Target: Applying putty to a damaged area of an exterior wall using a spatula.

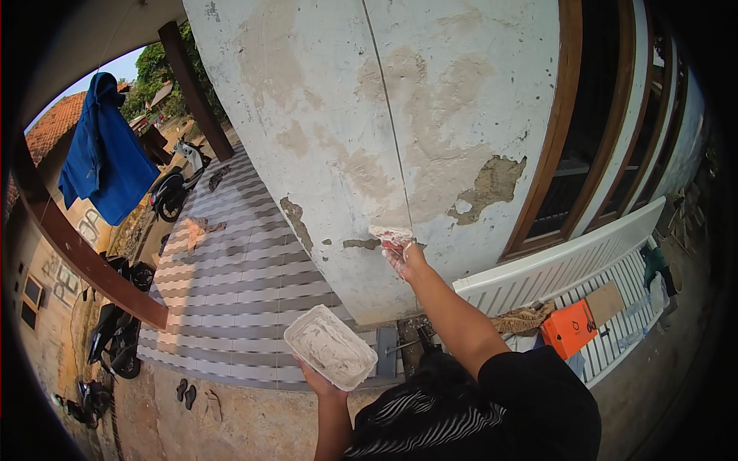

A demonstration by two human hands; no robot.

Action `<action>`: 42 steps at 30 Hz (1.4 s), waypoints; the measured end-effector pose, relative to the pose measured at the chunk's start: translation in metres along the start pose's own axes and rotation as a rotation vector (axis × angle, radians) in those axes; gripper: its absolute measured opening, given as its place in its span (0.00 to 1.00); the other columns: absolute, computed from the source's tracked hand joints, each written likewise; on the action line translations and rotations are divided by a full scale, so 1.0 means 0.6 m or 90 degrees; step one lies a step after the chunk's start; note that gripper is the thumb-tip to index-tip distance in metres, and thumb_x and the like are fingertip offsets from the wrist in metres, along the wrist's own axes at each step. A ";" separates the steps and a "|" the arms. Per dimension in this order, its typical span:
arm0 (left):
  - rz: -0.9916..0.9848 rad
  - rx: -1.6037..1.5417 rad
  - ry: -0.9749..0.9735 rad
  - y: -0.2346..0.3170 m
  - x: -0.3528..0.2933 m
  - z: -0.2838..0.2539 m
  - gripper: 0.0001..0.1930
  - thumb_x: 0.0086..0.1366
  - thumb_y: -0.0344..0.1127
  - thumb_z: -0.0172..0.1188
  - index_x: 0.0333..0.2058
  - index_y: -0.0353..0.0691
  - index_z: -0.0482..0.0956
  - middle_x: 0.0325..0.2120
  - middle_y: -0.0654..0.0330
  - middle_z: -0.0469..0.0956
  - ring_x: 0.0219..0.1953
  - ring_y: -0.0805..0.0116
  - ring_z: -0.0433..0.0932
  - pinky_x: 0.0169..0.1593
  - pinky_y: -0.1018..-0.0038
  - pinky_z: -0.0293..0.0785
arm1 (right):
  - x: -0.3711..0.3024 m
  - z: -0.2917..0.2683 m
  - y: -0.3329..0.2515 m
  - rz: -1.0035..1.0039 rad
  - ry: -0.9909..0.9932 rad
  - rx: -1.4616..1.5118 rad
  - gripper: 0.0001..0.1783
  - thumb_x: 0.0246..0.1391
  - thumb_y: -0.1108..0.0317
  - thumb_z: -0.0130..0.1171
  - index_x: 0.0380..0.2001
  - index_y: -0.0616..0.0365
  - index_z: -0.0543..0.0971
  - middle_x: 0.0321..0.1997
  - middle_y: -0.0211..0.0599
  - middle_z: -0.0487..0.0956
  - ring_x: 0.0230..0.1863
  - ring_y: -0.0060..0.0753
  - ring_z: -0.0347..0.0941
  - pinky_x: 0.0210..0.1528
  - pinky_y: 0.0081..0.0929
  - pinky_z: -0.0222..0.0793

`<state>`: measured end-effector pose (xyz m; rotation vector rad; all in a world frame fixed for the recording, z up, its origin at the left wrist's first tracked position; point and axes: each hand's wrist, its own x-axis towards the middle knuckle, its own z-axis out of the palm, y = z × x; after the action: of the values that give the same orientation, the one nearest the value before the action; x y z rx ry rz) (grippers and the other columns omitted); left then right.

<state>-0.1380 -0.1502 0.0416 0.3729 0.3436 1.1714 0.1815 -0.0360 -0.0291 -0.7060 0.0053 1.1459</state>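
Putty is being spread on the wall (430, 100) right now: the right hand (403, 256) is closed around a scraper (390, 233), blade pressed flat against the plaster just beside the vertical crack line, low on the wall. A white tray (330, 347) of filler is cupped from underneath by the left hand (317, 381), fingers wrapped round its lower edge, held well below the scraper and tilted toward the wall.

Several bare patches can be seen (the biggest one (490, 184) sits off to the right, near the brown window frame (553, 146), and a long thin one (296, 223) is to the left). For a decent result, the blade should probably be kept at a shallow angle and pulled in one steady pass, with the edges feathered out so no ridge is left. The tray is best kept close under the work so drips are caught. Whether much filler is loaded on the blade can't be made out.

Elsewhere a striped tiled floor (231, 292), a blue cloth (104, 154) on a line, parked motorbikes (115, 338) and an orange box (569, 329) are visible.
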 end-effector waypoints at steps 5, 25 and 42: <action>-0.001 0.003 0.008 -0.001 0.000 0.002 0.31 0.70 0.62 0.36 0.63 0.49 0.61 0.58 0.59 0.68 0.56 0.52 0.71 0.56 0.53 0.71 | 0.002 0.029 -0.016 -0.045 0.056 0.113 0.13 0.64 0.69 0.43 0.45 0.63 0.75 0.41 0.43 0.79 0.39 0.38 0.78 0.45 0.35 0.80; 0.007 0.023 0.020 -0.012 0.009 -0.015 0.32 0.68 0.64 0.36 0.63 0.51 0.61 0.58 0.59 0.68 0.56 0.52 0.71 0.56 0.51 0.71 | 0.016 0.034 -0.081 -0.067 0.015 0.219 0.14 0.63 0.74 0.38 0.41 0.73 0.72 0.43 0.53 0.77 0.45 0.45 0.78 0.54 0.37 0.78; -0.006 0.001 0.032 -0.013 0.001 -0.004 0.33 0.68 0.64 0.36 0.64 0.50 0.59 0.60 0.59 0.66 0.57 0.51 0.70 0.56 0.50 0.71 | 0.010 0.044 -0.054 -0.004 0.044 0.118 0.11 0.60 0.75 0.44 0.42 0.68 0.74 0.40 0.48 0.79 0.42 0.41 0.78 0.51 0.36 0.77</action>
<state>-0.1325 -0.1522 0.0358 0.3430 0.3895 1.1736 0.2022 -0.0247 0.0059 -0.5794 0.1658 1.0985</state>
